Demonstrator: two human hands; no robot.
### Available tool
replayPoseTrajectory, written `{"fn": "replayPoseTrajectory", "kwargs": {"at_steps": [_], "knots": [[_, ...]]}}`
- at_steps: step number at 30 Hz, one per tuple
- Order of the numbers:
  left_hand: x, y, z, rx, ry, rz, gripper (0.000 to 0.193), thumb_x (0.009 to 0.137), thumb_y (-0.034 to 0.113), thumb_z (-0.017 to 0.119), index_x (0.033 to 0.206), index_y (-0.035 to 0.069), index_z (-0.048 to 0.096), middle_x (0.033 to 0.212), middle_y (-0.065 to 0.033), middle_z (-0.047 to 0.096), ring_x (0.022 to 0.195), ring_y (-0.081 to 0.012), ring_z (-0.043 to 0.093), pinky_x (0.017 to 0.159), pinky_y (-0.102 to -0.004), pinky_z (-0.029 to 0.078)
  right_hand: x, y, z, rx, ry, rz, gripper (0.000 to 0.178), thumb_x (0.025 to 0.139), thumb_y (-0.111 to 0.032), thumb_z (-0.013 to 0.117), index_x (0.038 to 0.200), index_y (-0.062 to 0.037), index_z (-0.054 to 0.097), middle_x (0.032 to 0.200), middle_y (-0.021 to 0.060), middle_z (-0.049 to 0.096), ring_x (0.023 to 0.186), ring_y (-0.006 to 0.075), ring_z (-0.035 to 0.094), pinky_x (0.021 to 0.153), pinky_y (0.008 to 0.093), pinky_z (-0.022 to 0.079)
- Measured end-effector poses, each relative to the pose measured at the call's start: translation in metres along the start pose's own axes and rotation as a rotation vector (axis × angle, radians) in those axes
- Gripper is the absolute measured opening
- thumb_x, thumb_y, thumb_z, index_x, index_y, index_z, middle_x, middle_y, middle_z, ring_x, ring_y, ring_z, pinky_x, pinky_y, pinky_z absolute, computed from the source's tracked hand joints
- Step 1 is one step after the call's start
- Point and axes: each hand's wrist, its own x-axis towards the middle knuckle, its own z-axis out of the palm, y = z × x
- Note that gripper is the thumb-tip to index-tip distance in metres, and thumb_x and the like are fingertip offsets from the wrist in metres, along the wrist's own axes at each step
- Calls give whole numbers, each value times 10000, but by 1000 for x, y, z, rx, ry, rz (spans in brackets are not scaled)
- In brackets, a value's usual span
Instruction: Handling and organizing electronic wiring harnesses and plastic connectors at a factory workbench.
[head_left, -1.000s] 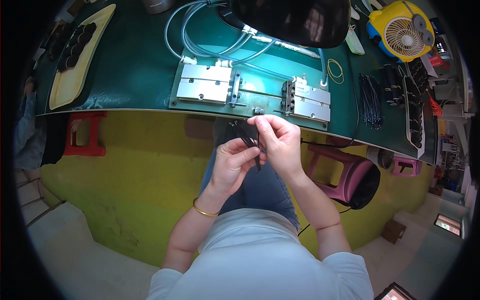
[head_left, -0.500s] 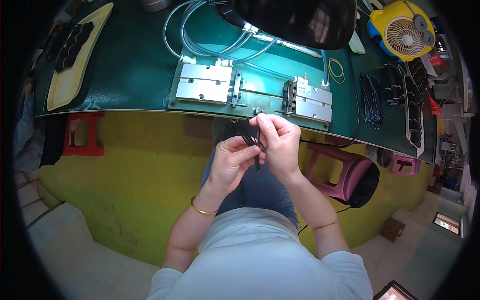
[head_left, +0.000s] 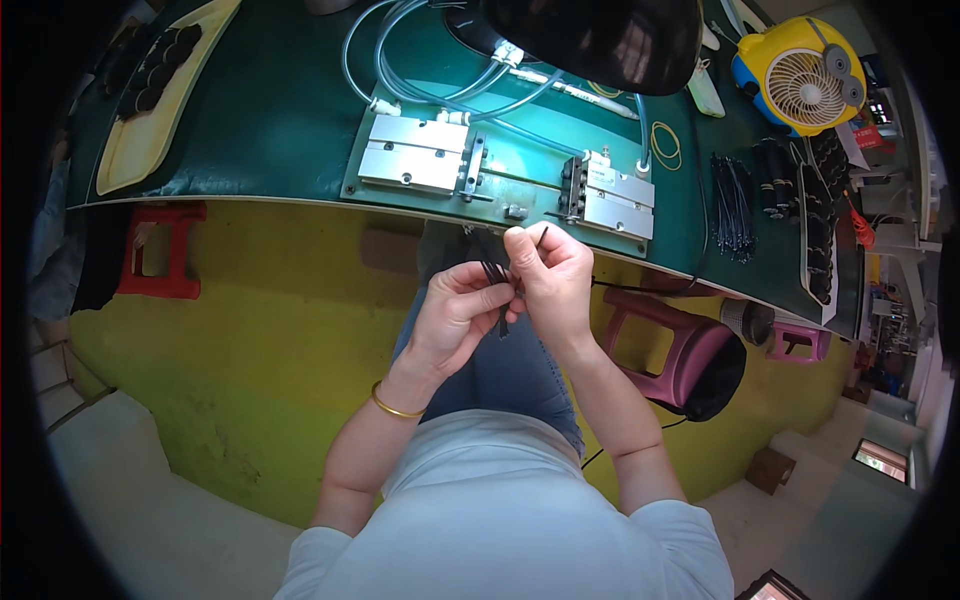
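My left hand is closed, pinching a small bunch of thin black wire-like strips between thumb and fingers. Their ends stick out above and below the grip. Close against it, my right hand is also closed, thumb pressed to the fingers. A single thin black strip pokes out above that pinch, tilted to the right. Both hands are just in front of the table edge, below a two-sided metal clamping fixture. The strips' exact kind is too small to make out.
On the green table stand two silver pneumatic blocks with clear hoses, under a black lamp. To the right are a bundle of black cables, black rolls, and a yellow fan. A cream tray lies left; a pink stool stands below.
My right hand has shifted slightly, and one strip in its pinch now leans to the right above the fingers. My left hand keeps its bunch. The whole view has moved a little.
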Motion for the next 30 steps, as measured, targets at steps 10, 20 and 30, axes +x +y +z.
{"fn": "replayPoseTrajectory", "kwargs": {"at_steps": [10, 20, 30], "knots": [[-1, 0, 2, 64, 43, 39, 92, 737, -55, 544, 811, -24, 588, 714, -91, 580, 620, -144, 556, 547, -221, 440, -4, -3, 1, -27, -21, 13, 187, 817, -152, 534, 778, 20, 596, 531, 9, 508, 385, 38, 449, 323, 159, 352], [-3, -1, 6, 94, 102, 54, 90, 737, -48, 555, 818, -28, 589, 709, -90, 580, 619, -137, 558, 546, -212, 445, -1, 0, 0, -37, 48, 3, 177, 828, -142, 510, 774, 4, 594, 525, -9, 497, 381, 10, 405, 331, 141, 307], [-1, 1, 6, 94, 101, 51, 84, 737, -41, 562, 814, -23, 591, 726, -87, 583, 640, -146, 569, 558, -223, 458, 2, 4, 1, 26, 60, 16, 194, 835, -159, 498, 766, -6, 594, 512, -19, 492, 374, 1, 381, 332, 136, 277]]}}
